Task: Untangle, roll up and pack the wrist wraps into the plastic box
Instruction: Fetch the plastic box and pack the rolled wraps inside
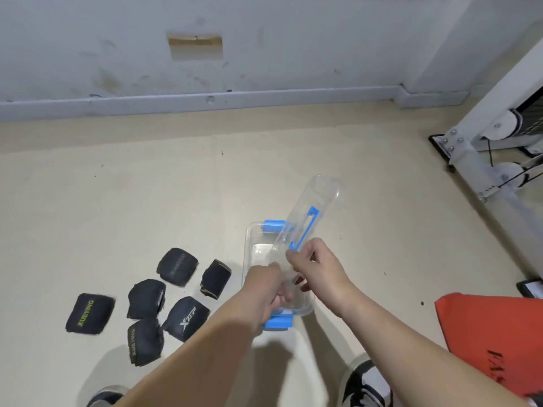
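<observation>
Pinching the tilted lid (311, 212) over the box (249, 251), my right hand (317, 268) hides its near edge, while I cannot tell what my blurred left hand (264, 289) holds.

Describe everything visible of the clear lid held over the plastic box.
The lid is clear, glossy plastic, a long rectangle with rounded corners, with a blue handle flat along its middle. It is off the plastic box and tilted steeply, far end raised to the right, near end low over the opening. The right hand grips that near end. The left hand grips the box's near rim; whether it touches the lid cannot be told.
</observation>
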